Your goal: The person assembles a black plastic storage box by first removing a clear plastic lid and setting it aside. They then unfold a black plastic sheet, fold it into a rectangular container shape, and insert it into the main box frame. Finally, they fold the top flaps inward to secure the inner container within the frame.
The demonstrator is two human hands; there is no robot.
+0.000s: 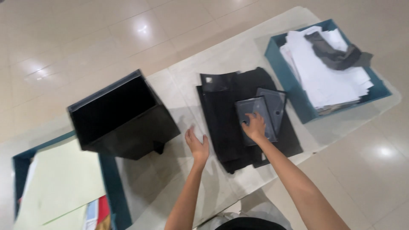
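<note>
While the right hand (254, 126) lies flat on the upper of two grey, glossy rectangular plastic sleeves (255, 117), its fingers (249, 118) are spread and pressed down on the sleeve's face rather than pinching it, so a clean lift likely calls for sliding the sleeve a little off its neighbour until a free edge can be caught between thumb and fingertips. Both sleeves rest on the stack of flat black sheets (230, 115) at the middle of the pale worktop (179, 85), the upper one overlapping the second sleeve (276, 104) just beyond it. Pressing too hard would probably drag the black sheets along, so a light touch seems wise. That forearm reaches in straight from the near edge, wrist level. The left hand (197, 145) hovers just off the stack's left edge, palm open and fingers loosely spread, holding nothing; whether it touches the worktop I cannot tell. Left of the stack stands an open black box (121, 113), with a teal tray of pale green sheets (111, 187) beyond it; right of the stack sits a teal tray of white papers (298, 100) with a grey cloth (336, 55) on top.
</note>
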